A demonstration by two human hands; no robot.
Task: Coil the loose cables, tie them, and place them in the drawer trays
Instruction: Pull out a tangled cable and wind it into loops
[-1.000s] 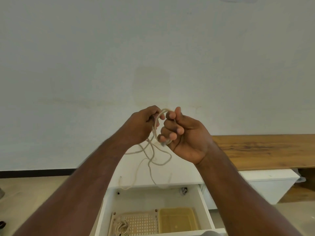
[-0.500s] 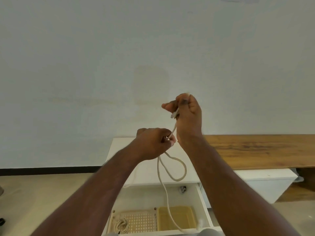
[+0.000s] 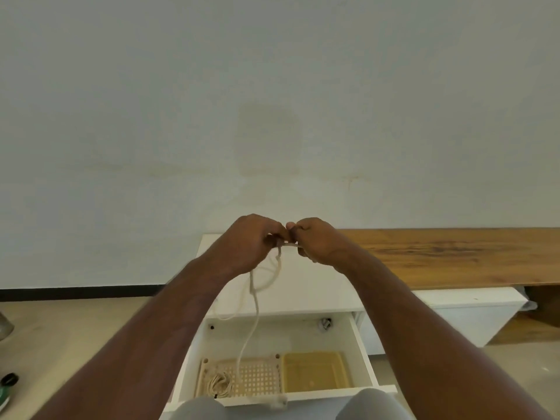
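While curled fingers (image 3: 274, 237) of the left hand (image 3: 253, 242) and right hand (image 3: 315, 239) pinch a beige cable (image 3: 256, 301) taut between them, a small loop and loose tail hang over the open drawer (image 3: 362, 341). Below, a coiled cable (image 3: 219, 384) lies in the perforated tray (image 3: 260, 378), beside a yellow tray (image 3: 315, 372).

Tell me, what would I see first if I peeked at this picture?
Two hands, the left hand and the right hand, meet in the middle, pinching a pale cable that dangles down. Below them an open white drawer holds a holey tray with a coiled cable inside, and a yellow tray beside it.
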